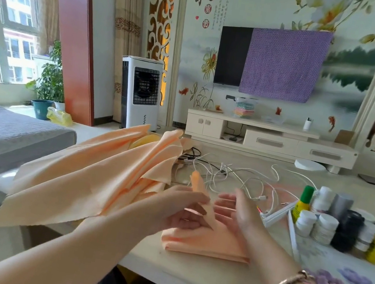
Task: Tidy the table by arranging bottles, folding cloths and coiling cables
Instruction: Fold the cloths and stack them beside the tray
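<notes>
Station: a table (196, 274) seen from the head camera, with cloths on the left, cables in the middle and bottles on the right.
Step in hand: cloth folding, judged from the grip and the stack below it.
Left hand (184, 212): fingers curled, pinching a narrow strip of peach cloth (200, 193) that stands up between the two hands.
Right hand (236, 212): fingers straight and spread, palm turned toward the left hand, holding nothing; whether it touches the strip cannot be told through the blur.
Folded stack (204, 243): peach cloths lying flat on the table directly under both hands, near the front edge.
Loose cloth (91, 175): a large peach sheet, unfolded, draped from the table's left side and rising toward the far edge.
Key relation: the loose cloth lies to the left of the left hand, its long axis running from near-left to far-right; the left hand is plainly the nearer one, and the right would have to cross over the stack.
Cables (238, 175): white leads in a loose tangle beyond the hands, not yet coiled.
Bottles (341, 224): gathered upright in a cluster at the right, apart from both hands.
Progress: judged partway; bottles grouped, some cloth folded, cables outstanding.
</notes>
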`<state>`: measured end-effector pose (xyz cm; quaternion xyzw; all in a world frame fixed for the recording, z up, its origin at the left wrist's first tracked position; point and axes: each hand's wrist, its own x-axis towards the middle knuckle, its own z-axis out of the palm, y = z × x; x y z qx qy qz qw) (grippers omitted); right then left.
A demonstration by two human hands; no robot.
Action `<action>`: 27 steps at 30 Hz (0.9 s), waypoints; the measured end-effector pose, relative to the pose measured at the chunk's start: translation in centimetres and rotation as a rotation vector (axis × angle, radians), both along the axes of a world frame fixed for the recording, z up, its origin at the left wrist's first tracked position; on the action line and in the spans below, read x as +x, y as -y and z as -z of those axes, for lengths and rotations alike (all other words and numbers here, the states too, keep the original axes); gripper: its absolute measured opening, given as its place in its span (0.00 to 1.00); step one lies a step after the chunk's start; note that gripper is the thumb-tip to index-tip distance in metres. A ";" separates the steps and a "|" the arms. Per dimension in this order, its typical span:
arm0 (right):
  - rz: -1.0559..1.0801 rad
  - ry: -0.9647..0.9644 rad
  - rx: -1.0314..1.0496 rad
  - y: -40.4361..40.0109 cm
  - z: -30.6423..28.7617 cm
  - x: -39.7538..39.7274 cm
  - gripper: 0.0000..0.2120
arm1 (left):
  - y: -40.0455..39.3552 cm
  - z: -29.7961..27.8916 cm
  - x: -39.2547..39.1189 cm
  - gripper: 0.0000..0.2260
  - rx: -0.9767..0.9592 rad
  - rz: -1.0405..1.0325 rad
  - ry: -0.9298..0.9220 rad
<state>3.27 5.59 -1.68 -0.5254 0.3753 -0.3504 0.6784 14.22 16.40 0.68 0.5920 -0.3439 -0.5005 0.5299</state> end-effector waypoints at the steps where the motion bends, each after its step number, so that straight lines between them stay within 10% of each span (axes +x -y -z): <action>1: -0.021 -0.071 0.005 0.7 -0.7 -0.8 0.21 | 0.4 0.2 -0.6 0.05 0.022 0.011 0.044; 5: -0.193 -0.545 -0.165 1.5 -1.6 -3.0 0.22 | 1.8 0.8 -2.4 0.09 -0.034 -0.019 0.212; 8: -0.191 -0.805 -0.438 1.1 -0.8 -3.5 0.18 | 1.9 1.9 -2.0 0.08 -0.236 -0.211 0.701; 13: -0.147 -0.767 -0.548 0.7 0.1 -3.9 0.23 | 1.1 4.6 -0.1 0.23 -0.161 0.081 1.335; 22: -0.125 -0.911 -0.728 0.5 1.5 -6.5 0.21 | 0.8 6.2 -1.8 0.31 0.004 0.369 1.530; 27: -0.149 -1.071 -0.696 0.6 1.5 -7.2 0.42 | 0.8 6.4 -2.1 0.28 0.016 0.410 1.620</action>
